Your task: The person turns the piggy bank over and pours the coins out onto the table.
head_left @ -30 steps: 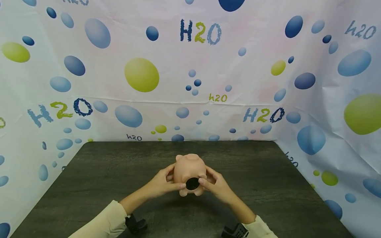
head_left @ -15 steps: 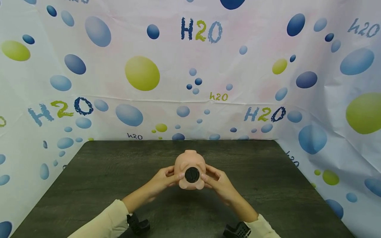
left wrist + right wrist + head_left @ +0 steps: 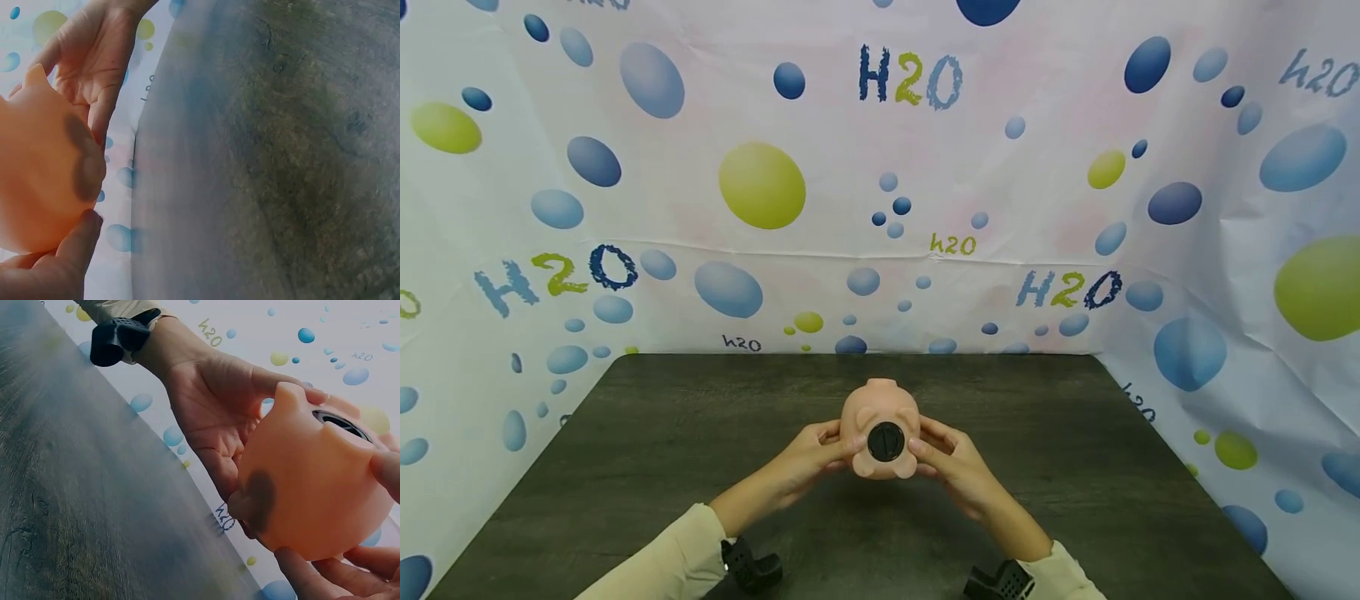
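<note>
A pink piggy bank [image 3: 867,405] is tipped so that its underside faces the head view, a shadow lying on the table below it. Between its stubby feet sits a round black plug [image 3: 886,442]. My left hand [image 3: 805,463] grips the piggy bank's left side, thumb near the plug, fingers partly hidden behind. From the other side my right hand [image 3: 957,468] holds it likewise, its thumb close to the plug's right edge. In the right wrist view the plug [image 3: 342,424] shows edge-on at the top of the piggy bank [image 3: 306,487].
Around the hands spreads a dark wood-grain table [image 3: 700,417]. A white backdrop [image 3: 820,133] with blue and green dots and H2O lettering rises behind it and along both sides. Black wrist-worn devices [image 3: 751,567] sit at both cuffs.
Both hands have tilted the piggy bank and shifted it slightly up in view, turning the black plug toward the head camera. Over the last half second it has stayed nearly still.
</note>
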